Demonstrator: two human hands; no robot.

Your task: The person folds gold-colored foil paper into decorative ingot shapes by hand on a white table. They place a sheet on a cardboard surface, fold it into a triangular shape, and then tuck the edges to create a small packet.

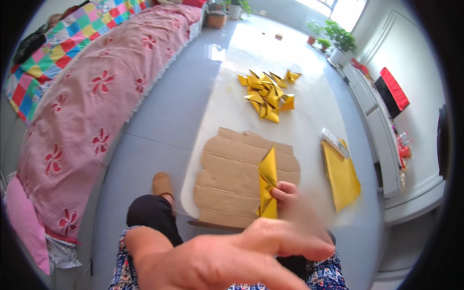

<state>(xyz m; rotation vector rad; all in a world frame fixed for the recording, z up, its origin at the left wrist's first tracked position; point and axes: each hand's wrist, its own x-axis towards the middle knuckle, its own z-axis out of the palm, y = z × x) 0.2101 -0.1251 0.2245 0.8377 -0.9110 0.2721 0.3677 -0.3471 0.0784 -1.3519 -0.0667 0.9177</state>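
A folded gold foil paper piece [267,181] stands upright over the cardboard sheet [228,177], pinched at its middle by my right hand [286,194]. My left hand [221,253] is large and close to the camera, fingers apart and reaching to the right, with nothing seen in it. It hides part of my right forearm and lap. Beyond the cardboard lies a pile of folded gold paper ingots [266,90]. To the right, a stack of gold paper sheets [340,177] lies under a white remote control [335,143].
The pale table top [311,127] has a small box [278,37] at its far end. A sofa with a pink patterned cover [90,108] runs along the left. On the right are a white cabinet [384,145] and potted plants [340,40]. My foot in a tan shoe [161,184] shows left of the table.
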